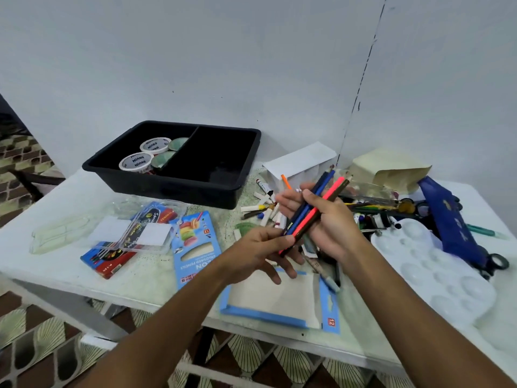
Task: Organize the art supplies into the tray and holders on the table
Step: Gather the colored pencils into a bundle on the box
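Art supplies remain largely unsorted across the table [70, 264]. Black tray [179, 189] stands at the far left against the wall, with 2 compartments: the left one holds 4 round items, 2 white-lidded tubs [145, 154] and 2 greenish discs [170, 151] beside them; the right compartment appears to hold nothing (its floor is dark and hard to read).

Coloured pencils [313, 211], a bundle of roughly 5 in blue, pink, dark and orange, are held above the table's middle. The right hand [333, 222] grips the bundle, fingers curled round the shafts. The left hand [263, 247] pinches the lower ends between thumb and forefinger, its other fingers spread loosely below.

Outstanding items, as observed:
- an opened blue pencil box [193, 247] and its sleeve [279, 301] lying flat near the front edge;
- a red crayon pack [112, 261] under a clear plastic case [140, 231] at the left;
- a scatter of small crayons and markers [265, 205] right of the tray;
- a heap of brushes, pens and tubes [375, 211] at the far right, with a white palette [436, 273] and a blue pouch [453, 222].

A white paper box [299, 163] and a cream paper bag [391, 169] stand at the far side; whether these serve as the holders cannot be told.

Assessment: early stage. 1 category is stowed, the pencils are being gathered, and most of the sorting is still to do.
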Action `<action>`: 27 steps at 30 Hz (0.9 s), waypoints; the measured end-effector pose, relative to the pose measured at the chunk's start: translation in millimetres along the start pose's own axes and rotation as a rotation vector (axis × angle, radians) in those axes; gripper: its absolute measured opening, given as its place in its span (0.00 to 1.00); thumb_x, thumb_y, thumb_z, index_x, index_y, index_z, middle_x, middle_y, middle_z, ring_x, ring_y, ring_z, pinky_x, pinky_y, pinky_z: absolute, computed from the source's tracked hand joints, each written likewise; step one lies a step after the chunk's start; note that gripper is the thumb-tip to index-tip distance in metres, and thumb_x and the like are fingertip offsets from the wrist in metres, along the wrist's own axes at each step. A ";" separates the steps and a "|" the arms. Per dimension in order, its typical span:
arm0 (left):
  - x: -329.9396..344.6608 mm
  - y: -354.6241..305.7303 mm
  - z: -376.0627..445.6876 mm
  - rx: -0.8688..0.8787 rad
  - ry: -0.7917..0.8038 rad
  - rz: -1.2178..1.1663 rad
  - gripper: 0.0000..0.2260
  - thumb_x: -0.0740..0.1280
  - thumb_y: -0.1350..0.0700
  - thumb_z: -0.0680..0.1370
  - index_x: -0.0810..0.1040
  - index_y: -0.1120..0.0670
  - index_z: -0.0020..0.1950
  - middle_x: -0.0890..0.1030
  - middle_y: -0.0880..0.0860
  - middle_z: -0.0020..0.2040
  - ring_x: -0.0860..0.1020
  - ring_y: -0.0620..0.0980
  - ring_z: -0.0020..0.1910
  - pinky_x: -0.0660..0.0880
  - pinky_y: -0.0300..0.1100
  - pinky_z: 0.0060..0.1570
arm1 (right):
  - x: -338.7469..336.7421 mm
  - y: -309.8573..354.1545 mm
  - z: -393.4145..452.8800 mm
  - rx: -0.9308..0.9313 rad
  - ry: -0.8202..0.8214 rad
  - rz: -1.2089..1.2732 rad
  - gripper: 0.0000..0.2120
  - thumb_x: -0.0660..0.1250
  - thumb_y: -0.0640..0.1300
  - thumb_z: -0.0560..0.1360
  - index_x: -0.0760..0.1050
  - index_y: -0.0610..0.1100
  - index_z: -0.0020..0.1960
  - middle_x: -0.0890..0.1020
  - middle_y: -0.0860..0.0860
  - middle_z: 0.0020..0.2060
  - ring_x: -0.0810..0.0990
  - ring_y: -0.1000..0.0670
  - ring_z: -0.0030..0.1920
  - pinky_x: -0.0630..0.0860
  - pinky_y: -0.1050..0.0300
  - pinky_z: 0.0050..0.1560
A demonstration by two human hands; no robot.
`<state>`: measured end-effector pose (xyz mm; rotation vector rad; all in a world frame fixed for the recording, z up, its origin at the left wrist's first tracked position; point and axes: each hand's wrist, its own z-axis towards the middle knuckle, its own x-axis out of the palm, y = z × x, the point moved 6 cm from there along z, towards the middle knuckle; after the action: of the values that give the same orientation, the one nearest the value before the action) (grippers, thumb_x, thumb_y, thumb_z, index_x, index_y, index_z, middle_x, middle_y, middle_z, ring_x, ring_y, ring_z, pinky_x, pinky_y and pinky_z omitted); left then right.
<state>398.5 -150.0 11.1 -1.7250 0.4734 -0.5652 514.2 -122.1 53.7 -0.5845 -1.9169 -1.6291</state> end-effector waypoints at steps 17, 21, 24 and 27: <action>-12.4 -4.1 -55.1 -0.359 0.233 0.682 0.09 0.60 0.57 0.83 0.76 0.61 0.49 0.81 0.54 0.35 0.80 0.51 0.30 0.72 0.38 0.27 | 52.9 -5.2 -49.0 -0.072 0.717 -1.975 0.21 0.68 0.52 0.76 0.74 0.47 0.67 0.78 0.53 0.62 0.75 0.53 0.61 0.72 0.54 0.61; -26.2 -11.2 -59.6 -0.438 0.301 0.844 0.09 0.60 0.58 0.83 0.77 0.60 0.49 0.81 0.52 0.33 0.78 0.48 0.27 0.71 0.36 0.27 | 53.6 -50.7 -37.8 0.359 0.941 -1.965 0.09 0.69 0.45 0.76 0.81 0.40 0.51 0.86 0.48 0.42 0.82 0.53 0.39 0.76 0.62 0.41; -39.2 -7.6 -60.2 -0.457 0.337 0.850 0.09 0.60 0.58 0.82 0.78 0.61 0.49 0.80 0.51 0.32 0.76 0.47 0.26 0.69 0.35 0.27 | 46.6 -67.6 -31.1 0.516 0.904 -1.695 0.06 0.69 0.39 0.75 0.81 0.36 0.48 0.86 0.45 0.40 0.84 0.51 0.38 0.78 0.64 0.42; -50.2 -4.8 -57.5 -0.411 0.314 0.779 0.07 0.64 0.57 0.81 0.79 0.59 0.51 0.82 0.51 0.36 0.76 0.47 0.29 0.70 0.36 0.28 | 36.0 -78.3 -24.7 0.642 0.842 -1.444 0.05 0.66 0.33 0.76 0.78 0.32 0.50 0.84 0.40 0.43 0.84 0.44 0.42 0.82 0.48 0.50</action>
<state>323.9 -164.1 20.2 -1.6527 1.4840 -0.1654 439.8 -160.5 21.8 1.7971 -1.9100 -1.2700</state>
